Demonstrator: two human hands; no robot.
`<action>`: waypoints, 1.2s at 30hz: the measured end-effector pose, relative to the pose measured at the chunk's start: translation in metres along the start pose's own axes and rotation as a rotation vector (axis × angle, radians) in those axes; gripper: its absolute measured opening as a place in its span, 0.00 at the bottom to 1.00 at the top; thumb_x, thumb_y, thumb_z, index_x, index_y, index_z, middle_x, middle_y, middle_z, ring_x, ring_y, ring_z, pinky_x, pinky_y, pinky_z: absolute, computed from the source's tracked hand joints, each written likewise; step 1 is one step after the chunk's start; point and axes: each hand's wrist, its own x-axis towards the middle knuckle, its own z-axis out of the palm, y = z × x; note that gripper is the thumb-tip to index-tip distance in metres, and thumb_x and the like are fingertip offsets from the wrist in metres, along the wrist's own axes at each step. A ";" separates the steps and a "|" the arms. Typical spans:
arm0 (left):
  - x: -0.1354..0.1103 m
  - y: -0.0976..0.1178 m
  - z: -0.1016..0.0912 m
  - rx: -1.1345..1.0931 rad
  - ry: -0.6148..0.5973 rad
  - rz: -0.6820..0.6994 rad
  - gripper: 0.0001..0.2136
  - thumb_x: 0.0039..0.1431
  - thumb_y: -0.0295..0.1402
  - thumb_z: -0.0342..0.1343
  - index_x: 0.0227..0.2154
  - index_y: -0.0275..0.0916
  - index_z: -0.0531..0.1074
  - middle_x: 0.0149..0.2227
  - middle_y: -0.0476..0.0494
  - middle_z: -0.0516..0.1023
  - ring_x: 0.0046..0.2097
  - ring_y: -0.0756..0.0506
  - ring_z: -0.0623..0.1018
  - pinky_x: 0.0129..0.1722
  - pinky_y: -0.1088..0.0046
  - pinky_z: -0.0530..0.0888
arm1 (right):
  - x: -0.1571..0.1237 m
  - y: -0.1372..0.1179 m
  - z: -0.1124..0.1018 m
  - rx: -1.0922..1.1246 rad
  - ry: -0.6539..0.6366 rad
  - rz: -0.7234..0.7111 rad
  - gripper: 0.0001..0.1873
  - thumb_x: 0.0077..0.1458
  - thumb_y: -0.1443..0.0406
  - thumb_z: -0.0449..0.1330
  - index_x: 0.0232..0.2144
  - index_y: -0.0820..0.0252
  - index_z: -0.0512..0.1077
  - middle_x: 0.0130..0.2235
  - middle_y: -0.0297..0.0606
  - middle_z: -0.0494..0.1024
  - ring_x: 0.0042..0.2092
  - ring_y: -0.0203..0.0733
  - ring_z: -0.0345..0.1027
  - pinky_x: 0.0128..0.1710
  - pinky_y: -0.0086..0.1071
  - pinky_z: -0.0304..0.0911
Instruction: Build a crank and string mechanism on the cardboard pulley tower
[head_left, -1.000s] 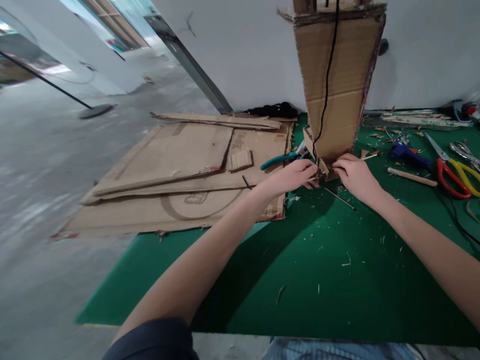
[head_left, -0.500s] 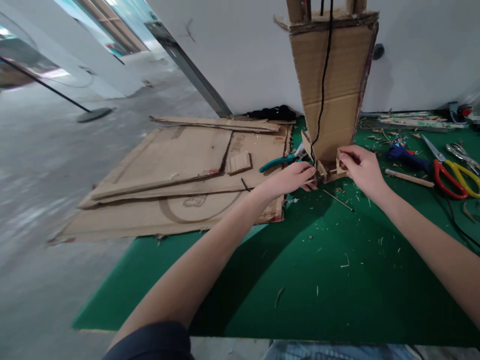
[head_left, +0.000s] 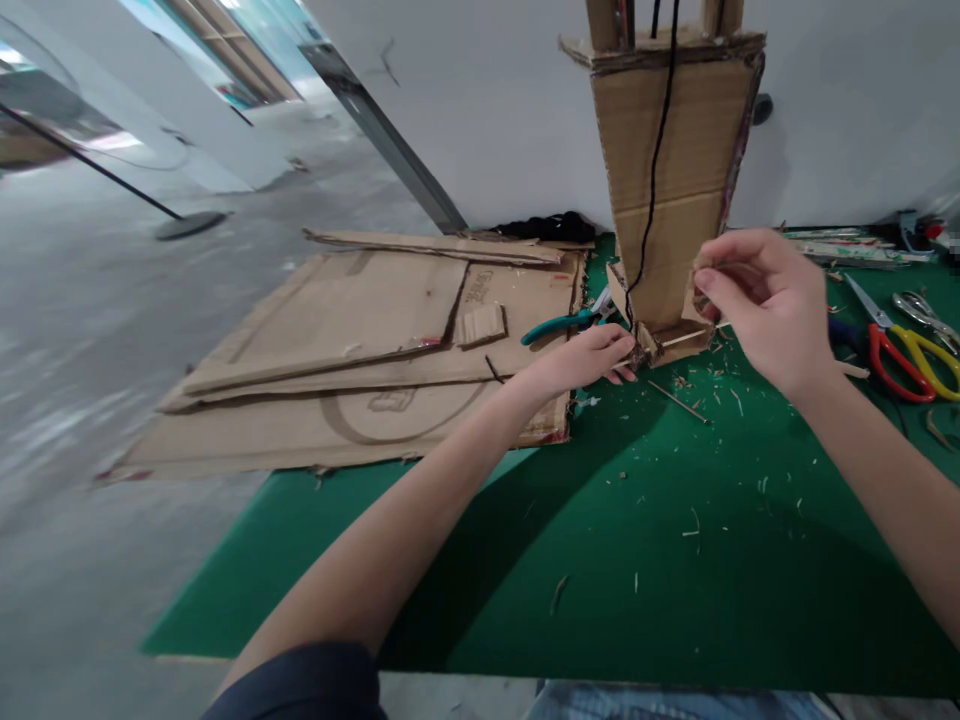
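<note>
A tall tapered cardboard tower (head_left: 675,190) stands on the green mat (head_left: 660,540), with a black cord running down its front. My left hand (head_left: 592,355) pinches the tower's lower left corner, fingers closed on the cardboard. My right hand (head_left: 765,300) is raised off the mat beside the tower's lower right edge, fingers pinched on a small cardboard flap (head_left: 701,285) that it bends outward. A thin wooden stick (head_left: 686,337) pokes out at the tower's base.
Flat cardboard sheets (head_left: 360,350) lie stacked on the left. Teal pliers (head_left: 566,320) rest near the tower. Red and yellow scissors (head_left: 911,345), a blue tool and loose sticks lie at the right. Scraps litter the mat.
My right hand has lifted from the tower's base, pulling a cardboard flap up and outward. My left hand has stayed at the lower left corner.
</note>
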 end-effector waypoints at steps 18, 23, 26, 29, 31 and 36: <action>0.004 0.053 0.040 1.075 0.387 0.360 0.13 0.64 0.38 0.51 0.42 0.33 0.71 0.45 0.34 0.71 0.50 0.36 0.69 0.52 0.58 0.68 | 0.008 -0.089 -0.070 -0.432 -0.576 -0.099 0.03 0.59 0.62 0.61 0.37 0.53 0.74 0.33 0.30 0.76 0.31 0.34 0.70 0.27 0.29 0.63; -0.012 0.049 0.039 1.119 0.410 0.357 0.18 0.62 0.40 0.54 0.49 0.33 0.67 0.49 0.34 0.70 0.52 0.36 0.69 0.51 0.60 0.69 | 0.003 -0.047 -0.073 -1.020 -1.019 0.345 0.11 0.50 0.74 0.54 0.25 0.56 0.73 0.27 0.33 0.76 0.22 0.33 0.61 0.22 0.32 0.49; -0.026 0.039 0.027 1.104 0.404 0.296 0.21 0.59 0.44 0.57 0.49 0.34 0.66 0.50 0.34 0.71 0.54 0.35 0.69 0.51 0.58 0.69 | -0.001 -0.018 -0.054 -1.152 -1.038 0.367 0.09 0.51 0.72 0.57 0.28 0.56 0.76 0.31 0.37 0.78 0.27 0.37 0.65 0.24 0.32 0.49; -0.030 0.028 0.016 1.020 0.316 0.203 0.21 0.58 0.46 0.58 0.47 0.36 0.66 0.49 0.35 0.72 0.51 0.35 0.73 0.47 0.60 0.72 | -0.005 0.011 -0.030 -1.059 -0.955 0.095 0.08 0.59 0.68 0.55 0.35 0.58 0.75 0.39 0.41 0.79 0.35 0.41 0.69 0.28 0.33 0.53; -0.028 0.025 0.012 0.955 0.269 0.154 0.18 0.59 0.42 0.57 0.47 0.37 0.65 0.48 0.37 0.73 0.48 0.37 0.75 0.43 0.63 0.72 | -0.009 0.027 -0.016 -1.064 -0.844 -0.103 0.09 0.61 0.69 0.54 0.39 0.62 0.74 0.41 0.44 0.78 0.41 0.44 0.70 0.34 0.35 0.56; -0.022 0.025 0.009 0.872 0.235 0.132 0.13 0.59 0.38 0.54 0.45 0.38 0.67 0.47 0.38 0.75 0.47 0.38 0.77 0.40 0.65 0.73 | -0.018 0.051 0.004 -1.134 -0.655 -0.286 0.09 0.63 0.69 0.55 0.40 0.63 0.75 0.41 0.44 0.78 0.46 0.48 0.67 0.41 0.37 0.55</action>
